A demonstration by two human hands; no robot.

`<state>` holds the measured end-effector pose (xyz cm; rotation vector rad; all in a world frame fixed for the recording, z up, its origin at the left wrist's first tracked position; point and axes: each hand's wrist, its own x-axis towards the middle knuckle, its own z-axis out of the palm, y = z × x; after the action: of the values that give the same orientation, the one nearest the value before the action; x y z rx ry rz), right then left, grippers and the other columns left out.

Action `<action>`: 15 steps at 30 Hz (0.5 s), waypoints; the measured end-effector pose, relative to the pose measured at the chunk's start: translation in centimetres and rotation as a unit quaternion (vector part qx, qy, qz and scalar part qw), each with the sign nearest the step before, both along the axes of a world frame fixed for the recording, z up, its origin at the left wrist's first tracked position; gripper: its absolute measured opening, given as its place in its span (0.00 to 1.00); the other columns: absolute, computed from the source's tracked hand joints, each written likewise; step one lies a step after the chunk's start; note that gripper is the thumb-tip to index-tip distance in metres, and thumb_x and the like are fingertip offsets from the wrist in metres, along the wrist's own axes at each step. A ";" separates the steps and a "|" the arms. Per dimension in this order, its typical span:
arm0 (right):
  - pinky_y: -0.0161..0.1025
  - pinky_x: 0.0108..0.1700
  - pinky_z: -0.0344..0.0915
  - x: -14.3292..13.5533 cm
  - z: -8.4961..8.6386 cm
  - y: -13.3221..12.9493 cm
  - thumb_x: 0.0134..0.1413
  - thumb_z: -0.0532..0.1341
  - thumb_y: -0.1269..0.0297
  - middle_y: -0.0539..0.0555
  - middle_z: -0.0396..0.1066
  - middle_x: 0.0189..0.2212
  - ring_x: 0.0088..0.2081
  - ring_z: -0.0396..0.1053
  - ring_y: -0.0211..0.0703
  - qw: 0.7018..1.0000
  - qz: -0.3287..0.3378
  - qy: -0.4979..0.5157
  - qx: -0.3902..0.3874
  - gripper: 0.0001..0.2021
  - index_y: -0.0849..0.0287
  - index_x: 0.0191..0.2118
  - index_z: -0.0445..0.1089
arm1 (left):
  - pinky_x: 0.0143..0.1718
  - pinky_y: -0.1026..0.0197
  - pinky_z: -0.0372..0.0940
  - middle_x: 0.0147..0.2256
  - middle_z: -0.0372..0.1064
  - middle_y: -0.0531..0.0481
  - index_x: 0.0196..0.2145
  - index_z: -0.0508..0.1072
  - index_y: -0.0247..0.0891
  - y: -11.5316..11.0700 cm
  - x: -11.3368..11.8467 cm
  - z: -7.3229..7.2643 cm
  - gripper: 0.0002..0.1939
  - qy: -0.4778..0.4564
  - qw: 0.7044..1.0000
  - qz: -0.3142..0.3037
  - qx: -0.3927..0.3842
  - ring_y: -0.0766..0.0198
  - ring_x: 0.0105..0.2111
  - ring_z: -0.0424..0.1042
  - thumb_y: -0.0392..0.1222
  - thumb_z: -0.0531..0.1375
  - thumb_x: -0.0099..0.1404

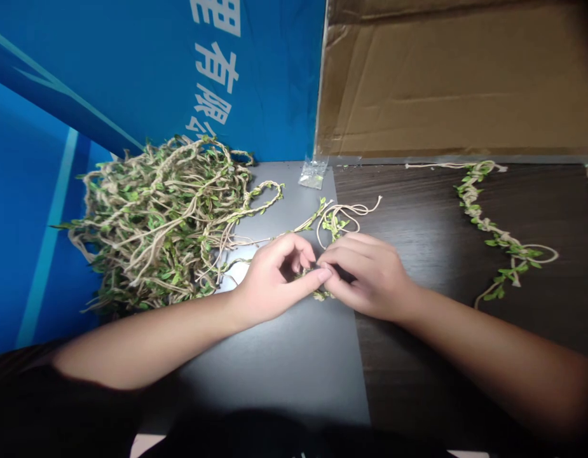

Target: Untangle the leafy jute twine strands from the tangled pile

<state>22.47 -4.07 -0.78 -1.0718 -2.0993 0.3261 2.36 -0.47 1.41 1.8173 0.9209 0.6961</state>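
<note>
Near the middle of the view, my left hand (279,277) is closed in a pinch on a braided leafy cord (322,295), its thumb tip touching the right fingers. My right hand (370,273) is also pinched on the cord, opposite the left. Most of the held part is hidden by my fingers. Just beyond my hands lie loose beige cord ends (348,210) with small green leaves. A large heap of braided leafy cords (164,216) sits to the left, and one loop sticks out of it toward the middle.
A small clear plastic bag (313,173) lies at the back of the grey mat (284,375). Another braided leafy cord (498,235) lies on the dark wooden table (408,203) at right. Behind stand a cardboard box (456,83) and a blue panel (274,76) with white characters.
</note>
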 end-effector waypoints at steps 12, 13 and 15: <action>0.49 0.43 0.63 -0.5 0.5 -0.2 0.58 0.61 0.58 0.59 0.72 0.37 0.42 0.66 0.52 0.986 0.033 -0.161 0.004 0.11 0.61 0.39 0.72 | 0.36 0.66 0.64 0.31 0.68 0.54 0.36 0.70 0.36 -0.1 -0.4 -0.1 0.04 -0.007 1.000 -0.012 0.004 0.71 0.31 0.67 0.36 0.58 0.71; 0.50 0.44 0.64 -0.5 0.5 -0.2 0.58 0.61 0.59 0.60 0.72 0.39 0.43 0.66 0.54 0.986 0.033 -0.165 0.008 0.11 0.61 0.40 0.73 | 0.36 0.66 0.64 0.30 0.68 0.54 0.35 0.70 0.36 -0.1 -0.4 -0.1 0.05 -0.004 1.000 -0.015 0.002 0.71 0.30 0.66 0.37 0.58 0.72; 0.51 0.46 0.64 -0.5 0.5 -0.2 0.57 0.61 0.62 0.61 0.72 0.43 0.45 0.67 0.55 0.986 0.035 -0.163 0.012 0.10 0.62 0.41 0.73 | 0.35 0.65 0.63 0.30 0.68 0.55 0.35 0.70 0.36 0.0 -0.4 -0.1 0.07 0.005 1.000 -0.016 0.001 0.71 0.30 0.66 0.38 0.58 0.72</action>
<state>21.96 -4.31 -0.27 -1.0984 -2.4290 0.1668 1.96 -0.46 1.34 1.8344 0.8965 0.6692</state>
